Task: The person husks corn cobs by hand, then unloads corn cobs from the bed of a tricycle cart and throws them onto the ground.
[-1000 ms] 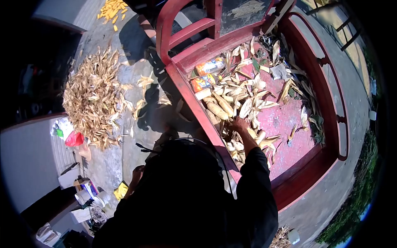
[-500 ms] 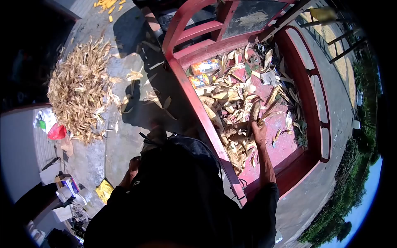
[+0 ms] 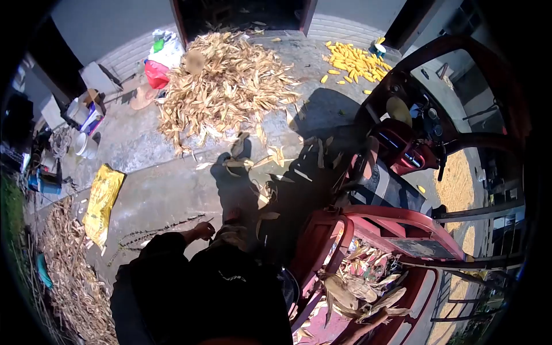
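Observation:
My left hand [image 3: 201,231] hangs at my left side over the concrete floor, fingers curled in, with nothing visible in it. At the lower right, my right hand [image 3: 375,319] is raised over the red cart bed [image 3: 322,329]. It is around a corn ear in its dry husk [image 3: 342,292], and long husk leaves stick out to both sides. The fingers are largely hidden by husk. Behind it, loose dry husks [image 3: 368,260] lie in the cart bed.
A large heap of dry husks [image 3: 230,86] lies ahead, with bare yellow cobs [image 3: 356,62] to its right. The red three-wheeler's cab [image 3: 402,144] stands at the right. A yellow sack [image 3: 103,204] and a second husk pile [image 3: 72,264] lie at the left.
My view has swung left, from the cart bed towards the husk heap. My right hand has lifted the corn ear up from the bed. The left hand stays low at my side.

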`<action>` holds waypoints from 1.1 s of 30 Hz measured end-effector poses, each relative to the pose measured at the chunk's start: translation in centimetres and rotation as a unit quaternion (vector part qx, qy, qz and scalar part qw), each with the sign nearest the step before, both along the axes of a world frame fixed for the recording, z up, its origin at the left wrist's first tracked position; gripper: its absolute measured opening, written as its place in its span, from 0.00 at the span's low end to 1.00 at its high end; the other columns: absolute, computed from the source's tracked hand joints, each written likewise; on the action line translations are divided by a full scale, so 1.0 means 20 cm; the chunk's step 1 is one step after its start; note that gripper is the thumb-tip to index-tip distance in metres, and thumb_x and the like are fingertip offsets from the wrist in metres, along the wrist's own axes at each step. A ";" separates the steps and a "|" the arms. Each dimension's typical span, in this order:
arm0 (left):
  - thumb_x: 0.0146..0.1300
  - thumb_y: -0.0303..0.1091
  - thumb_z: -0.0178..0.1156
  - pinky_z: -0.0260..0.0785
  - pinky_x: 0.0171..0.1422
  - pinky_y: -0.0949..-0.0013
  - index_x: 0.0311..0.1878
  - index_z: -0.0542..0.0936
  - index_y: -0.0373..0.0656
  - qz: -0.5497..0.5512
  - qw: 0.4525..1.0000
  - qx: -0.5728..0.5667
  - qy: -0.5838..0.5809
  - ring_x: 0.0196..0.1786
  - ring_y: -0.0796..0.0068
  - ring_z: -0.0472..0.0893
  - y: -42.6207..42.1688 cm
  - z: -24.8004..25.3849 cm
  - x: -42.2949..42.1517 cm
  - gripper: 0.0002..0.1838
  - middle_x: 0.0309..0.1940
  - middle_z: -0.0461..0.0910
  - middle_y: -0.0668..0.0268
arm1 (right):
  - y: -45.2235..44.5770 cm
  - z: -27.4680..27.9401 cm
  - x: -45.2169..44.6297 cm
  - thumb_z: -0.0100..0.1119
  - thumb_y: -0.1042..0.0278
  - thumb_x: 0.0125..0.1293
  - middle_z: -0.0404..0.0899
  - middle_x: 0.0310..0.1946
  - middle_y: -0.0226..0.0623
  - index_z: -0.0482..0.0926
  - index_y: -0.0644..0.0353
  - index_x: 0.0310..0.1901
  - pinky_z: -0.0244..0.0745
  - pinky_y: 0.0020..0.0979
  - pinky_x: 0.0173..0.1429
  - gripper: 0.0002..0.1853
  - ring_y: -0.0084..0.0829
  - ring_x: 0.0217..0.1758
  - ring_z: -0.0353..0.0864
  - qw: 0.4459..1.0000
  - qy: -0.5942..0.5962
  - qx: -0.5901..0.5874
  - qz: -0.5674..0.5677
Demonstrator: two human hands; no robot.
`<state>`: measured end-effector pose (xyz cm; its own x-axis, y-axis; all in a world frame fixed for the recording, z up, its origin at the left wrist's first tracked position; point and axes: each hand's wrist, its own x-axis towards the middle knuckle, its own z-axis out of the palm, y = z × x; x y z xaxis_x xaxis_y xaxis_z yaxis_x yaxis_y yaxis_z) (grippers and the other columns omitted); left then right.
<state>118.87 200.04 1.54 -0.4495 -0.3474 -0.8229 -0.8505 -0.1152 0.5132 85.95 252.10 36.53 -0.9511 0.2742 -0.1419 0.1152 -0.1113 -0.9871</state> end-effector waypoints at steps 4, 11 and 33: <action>0.56 0.34 0.56 0.73 0.21 0.67 0.26 0.81 0.44 0.257 0.919 0.282 0.097 0.18 0.71 0.79 -0.09 -0.16 0.30 0.08 0.18 0.78 0.65 | -0.65 -0.01 -0.12 0.39 0.39 0.73 0.56 0.73 0.39 0.57 0.58 0.72 0.52 0.42 0.76 0.36 0.37 0.75 0.54 0.988 -0.075 -0.087 0.106; 0.52 0.42 0.49 0.60 0.32 0.60 0.23 0.66 0.53 0.405 0.803 0.396 0.185 0.26 0.64 0.65 0.12 -0.27 0.79 0.07 0.20 0.62 0.69 | -1.91 -0.22 -0.46 0.45 0.43 0.70 0.72 0.55 0.39 0.66 0.61 0.62 0.74 0.39 0.55 0.31 0.37 0.55 0.73 0.947 -0.095 -0.115 0.286; 0.62 0.27 0.58 0.66 0.23 0.67 0.30 0.71 0.47 0.430 0.886 0.176 -0.009 0.19 0.71 0.73 -0.22 -0.05 0.55 0.07 0.20 0.73 0.68 | -2.33 -0.52 -0.40 0.60 0.67 0.69 0.81 0.38 0.36 0.72 0.69 0.57 0.79 0.25 0.46 0.19 0.24 0.39 0.82 0.753 -0.083 0.120 0.642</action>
